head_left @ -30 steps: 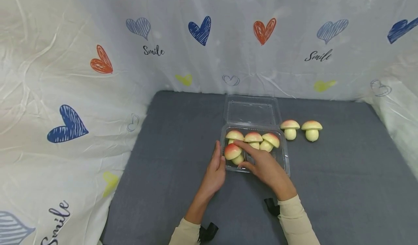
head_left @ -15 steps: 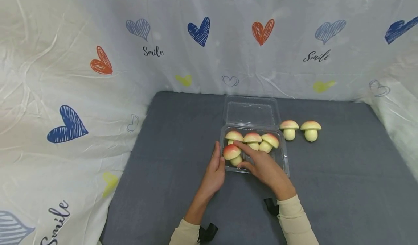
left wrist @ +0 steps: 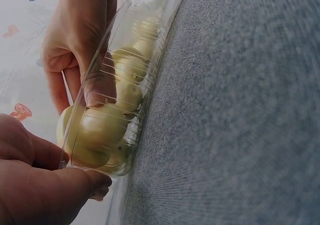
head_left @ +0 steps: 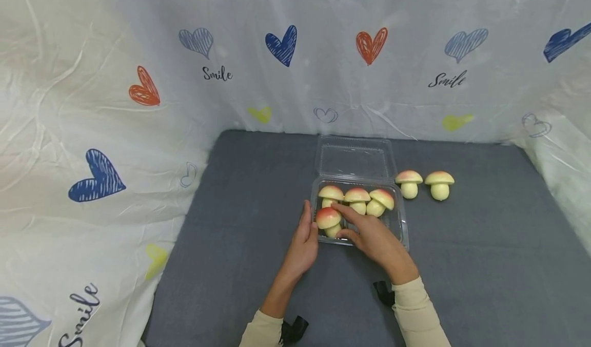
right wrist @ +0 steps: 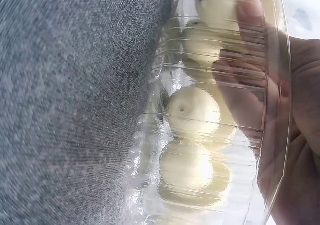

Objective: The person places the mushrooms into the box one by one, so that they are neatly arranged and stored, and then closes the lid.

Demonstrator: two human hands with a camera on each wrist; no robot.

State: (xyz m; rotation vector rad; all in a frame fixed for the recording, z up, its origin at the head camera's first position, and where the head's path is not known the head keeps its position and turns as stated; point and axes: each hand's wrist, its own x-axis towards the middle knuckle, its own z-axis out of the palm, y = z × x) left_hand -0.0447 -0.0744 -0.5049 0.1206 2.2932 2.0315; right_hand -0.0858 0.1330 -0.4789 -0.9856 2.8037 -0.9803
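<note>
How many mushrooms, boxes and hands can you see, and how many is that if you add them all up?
Box: 1
Mushrooms: 6 (4 inside the box, 2 outside)
Hands: 2
Total: 9

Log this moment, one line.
left hand: touching container | right hand: holding front mushroom | lid: open | mushrooms: four inside, two outside
</note>
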